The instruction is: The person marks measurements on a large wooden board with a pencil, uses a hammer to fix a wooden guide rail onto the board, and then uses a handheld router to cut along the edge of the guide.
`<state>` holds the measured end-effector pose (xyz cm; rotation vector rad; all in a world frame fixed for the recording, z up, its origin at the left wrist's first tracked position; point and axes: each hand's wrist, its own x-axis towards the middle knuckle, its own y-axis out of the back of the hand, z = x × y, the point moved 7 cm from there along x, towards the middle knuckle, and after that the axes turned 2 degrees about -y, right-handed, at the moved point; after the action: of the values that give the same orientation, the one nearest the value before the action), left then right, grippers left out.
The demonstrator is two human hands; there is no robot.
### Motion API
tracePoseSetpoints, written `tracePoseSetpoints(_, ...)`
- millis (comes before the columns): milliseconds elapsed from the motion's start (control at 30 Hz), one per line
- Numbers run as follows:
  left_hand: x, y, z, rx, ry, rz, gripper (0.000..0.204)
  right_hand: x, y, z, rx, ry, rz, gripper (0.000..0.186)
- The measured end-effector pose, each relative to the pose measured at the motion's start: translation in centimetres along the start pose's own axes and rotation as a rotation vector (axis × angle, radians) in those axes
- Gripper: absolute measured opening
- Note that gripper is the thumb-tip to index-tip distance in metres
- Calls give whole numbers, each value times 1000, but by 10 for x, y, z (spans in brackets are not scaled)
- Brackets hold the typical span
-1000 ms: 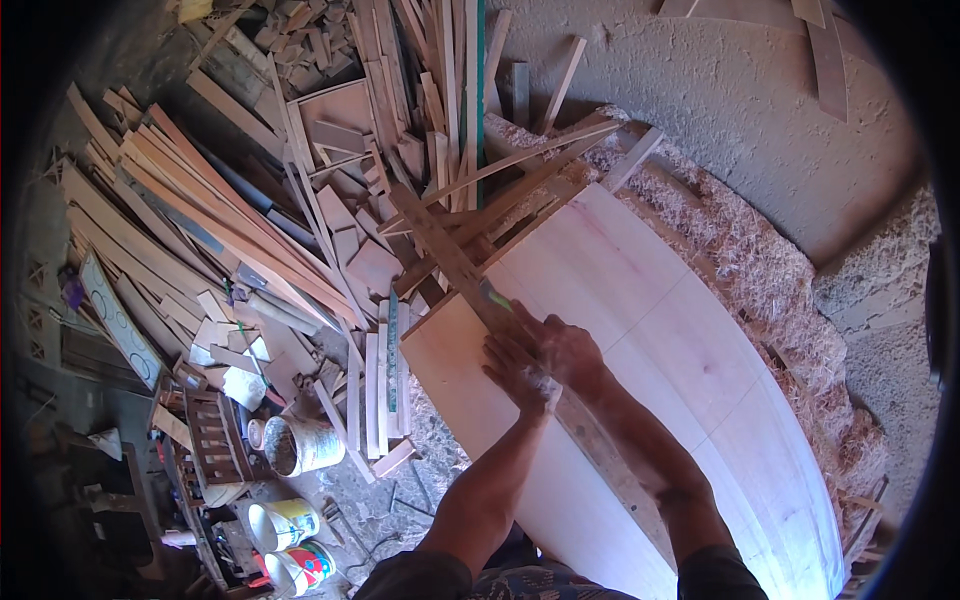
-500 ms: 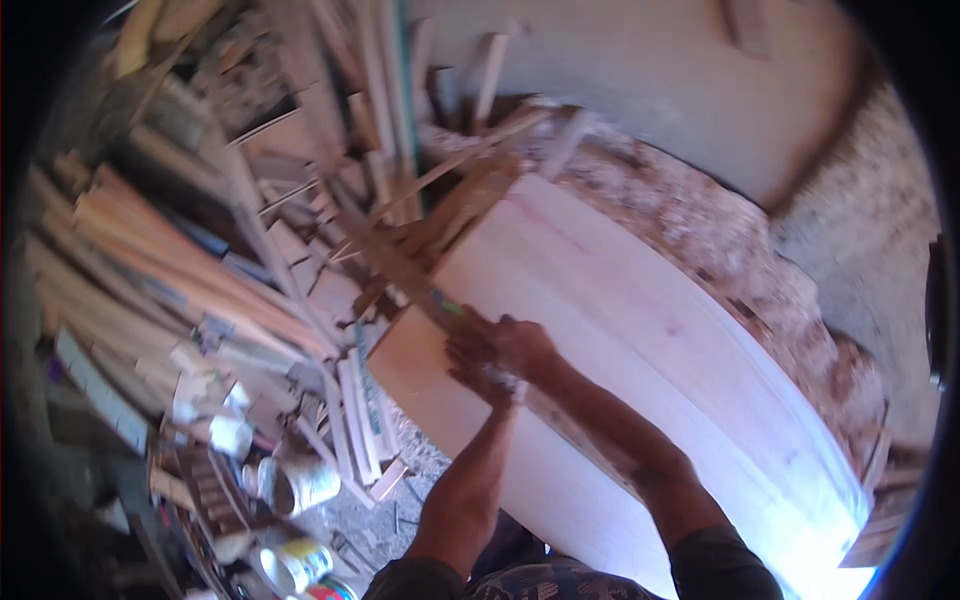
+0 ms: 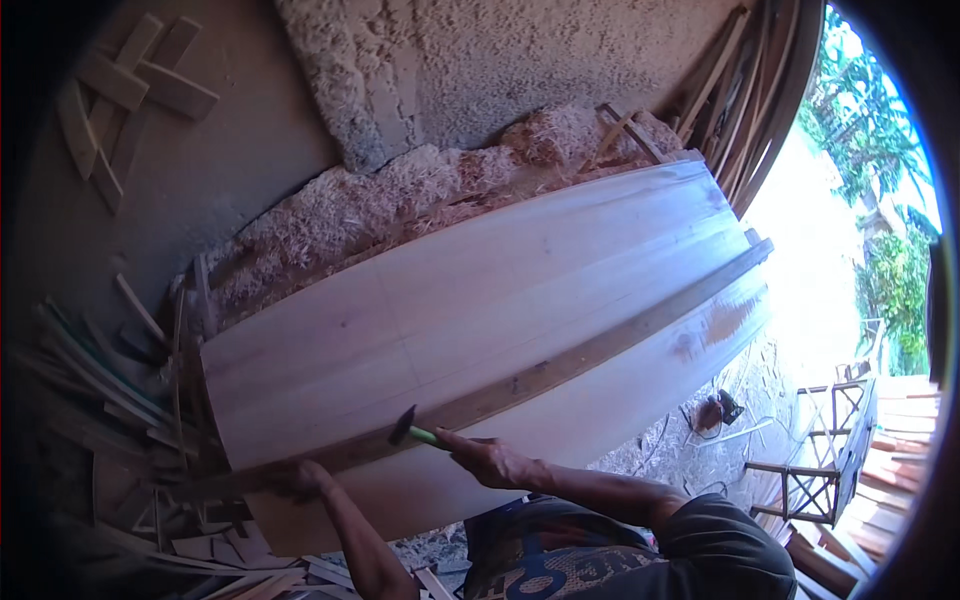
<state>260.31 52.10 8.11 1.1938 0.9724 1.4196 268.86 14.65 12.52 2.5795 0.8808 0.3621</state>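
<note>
A long, dark wooden batten [image 3: 580, 358] lies lengthwise across a broad panel of pale boards [image 3: 440, 285]. At the batten's left part, my left hand [image 3: 305, 481] is closed on its near edge; its fingers are dim and partly hidden. My right hand [image 3: 490, 462] grips the green handle of a hammer [image 3: 424, 435]. The hammer's dark head is over the batten near the panel's middle, tilted up and to the left. Whether the head touches the batten I cannot tell.
Wood shavings [image 3: 370, 210] are heaped along the panel's far side. Scrap timber [image 3: 120, 430] lies at the left, and long boards [image 3: 735, 90] lean at the far right. A power tool [image 3: 717, 410] with a cord and a wooden frame [image 3: 815, 465] are on the right.
My view has swung toward the right, bringing the bright opening into sight. My hands, earlier close together at the batten, are now apart, with the hammer plainly visible in my right hand.
</note>
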Motion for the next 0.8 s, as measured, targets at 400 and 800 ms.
tracePoseSetpoints(400, -500, 80, 228, -709, -1625, -523, 48, -265, 261, 125, 128, -655, 683, 45)
tracePoseSetpoints(800, -820, 82, 341, -468, -1935, -617, 69, -419, 460, 219, 160, -867, 886, 31)
